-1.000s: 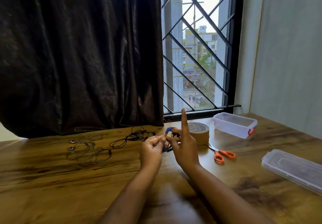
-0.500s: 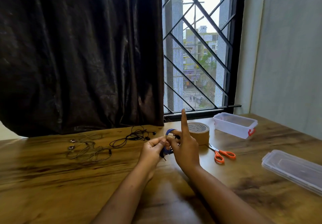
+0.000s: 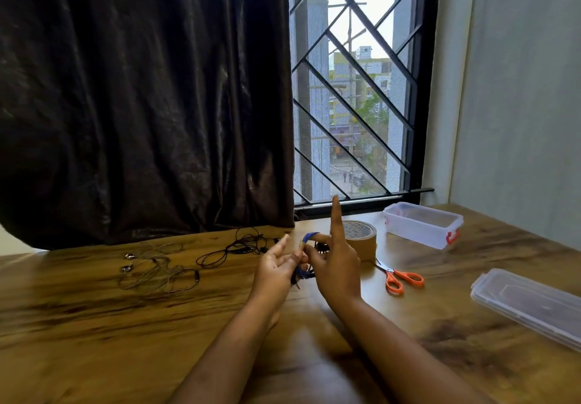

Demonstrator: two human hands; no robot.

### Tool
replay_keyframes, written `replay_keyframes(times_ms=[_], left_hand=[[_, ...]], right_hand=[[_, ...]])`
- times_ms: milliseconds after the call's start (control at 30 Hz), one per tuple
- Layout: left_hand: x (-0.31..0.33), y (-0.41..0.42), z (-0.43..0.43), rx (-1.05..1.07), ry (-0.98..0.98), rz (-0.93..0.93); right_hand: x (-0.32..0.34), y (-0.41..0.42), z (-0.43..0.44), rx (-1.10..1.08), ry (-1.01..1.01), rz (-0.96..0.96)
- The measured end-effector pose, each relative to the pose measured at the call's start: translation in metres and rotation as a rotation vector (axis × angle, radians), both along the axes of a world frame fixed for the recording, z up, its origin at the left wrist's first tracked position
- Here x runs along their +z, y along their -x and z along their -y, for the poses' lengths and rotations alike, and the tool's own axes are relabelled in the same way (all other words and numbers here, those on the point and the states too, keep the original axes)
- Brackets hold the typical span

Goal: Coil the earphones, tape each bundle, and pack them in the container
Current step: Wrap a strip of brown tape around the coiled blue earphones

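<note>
A wooden table with dark grain streaks fills the lower view. Behind it a dark curtain hangs at 11 o'clock and a window with a black diagonal grille at 12; a pale wall stands at 2.

From the hands, the clear container with red clips stands open-topped at 2 o'clock, and its lid lies apart at 4. The brown tape roll sits just behind the right hand, with orange scissors at 3.

Loose black earphones lie at 10 and grey earphones at 9.

The blue earphones are held above the table. They are looped round the curled fingers of the right hand, whose index finger points straight up. The left hand has its fingertips at the cord, pinching or only touching I cannot tell
</note>
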State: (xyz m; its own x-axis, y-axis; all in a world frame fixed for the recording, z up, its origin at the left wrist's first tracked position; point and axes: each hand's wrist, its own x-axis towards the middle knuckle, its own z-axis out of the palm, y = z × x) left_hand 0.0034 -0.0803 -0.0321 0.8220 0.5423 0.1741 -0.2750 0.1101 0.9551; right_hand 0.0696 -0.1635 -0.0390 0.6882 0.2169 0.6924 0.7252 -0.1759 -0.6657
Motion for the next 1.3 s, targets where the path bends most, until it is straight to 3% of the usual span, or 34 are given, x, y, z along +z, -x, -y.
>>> replay_keyframes(times_ms=[233, 433, 667, 1000, 1133, 1300], left_hand=[[0.0042, 0.0031, 0.0042, -0.020, 0.042, 0.028], [0.0006, 0.0034, -0.0002, 0.097, -0.008, 0.090], [-0.0021, 0.0023, 0.0007, 0.274, -0.189, 0.114], [-0.0035, 0.0016, 0.0021, 0.338, -0.472, 0.137], [-0.0027, 0.0028, 0.0019, 0.341, -0.481, 0.133], [0.0001, 0.0065, 0.0065, 0.308, -0.269, 0.133]], right_hand=[[0.0025, -0.0008, 0.0006, 0.108, -0.142, -0.034], [0.0018, -0.0006, -0.0015, 0.141, -0.156, -0.059], [0.0053, 0.0050, 0.0006, 0.194, -0.147, -0.102], [0.0062, 0.0054, 0.0019, 0.177, -0.119, -0.119], [0.0073, 0.0070, 0.0024, 0.196, -0.121, -0.123], [0.0075, 0.0075, 0.0019, 0.213, -0.140, -0.113]])
